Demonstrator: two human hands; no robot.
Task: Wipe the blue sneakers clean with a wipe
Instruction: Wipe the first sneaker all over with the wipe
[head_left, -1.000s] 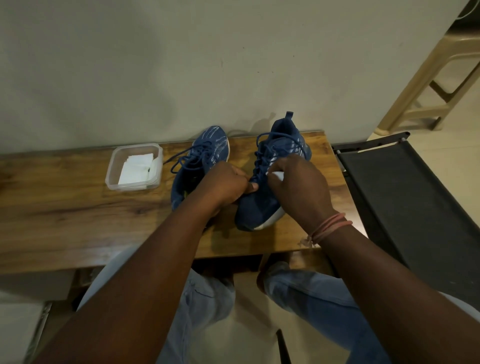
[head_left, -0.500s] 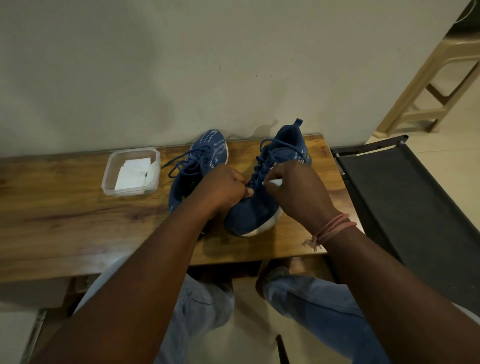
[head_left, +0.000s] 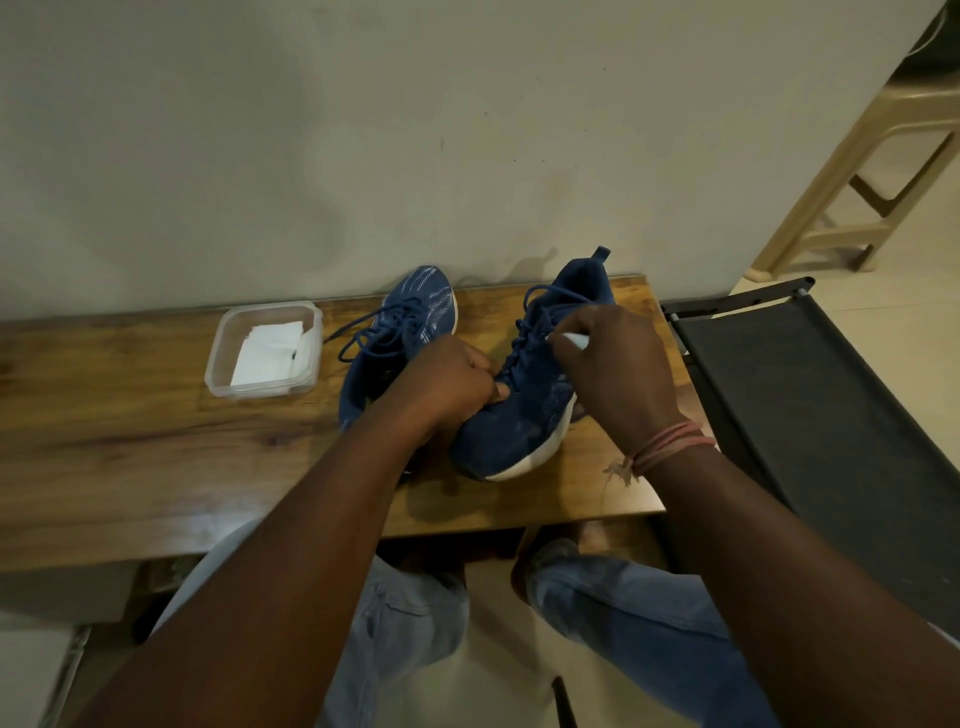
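A: The right hand (head_left: 618, 364) pinched a white wipe (head_left: 574, 339) against the laces of the nearer sneaker (head_left: 524, 410), which stood on the worktop (head_left: 156, 457) to the right of the clear tub (head_left: 262, 349) of spare wipes.

B: And the left hand (head_left: 449, 384)?

A: Curled round that sneaker's inner side, steadying it. The other sneaker (head_left: 402, 332) lay between tub and nearer shoe, untouched.

B: So, mid-wipe on shoe one?

A: Looked so. Next called for working down toward the toe and white sole, then swapping shoes.
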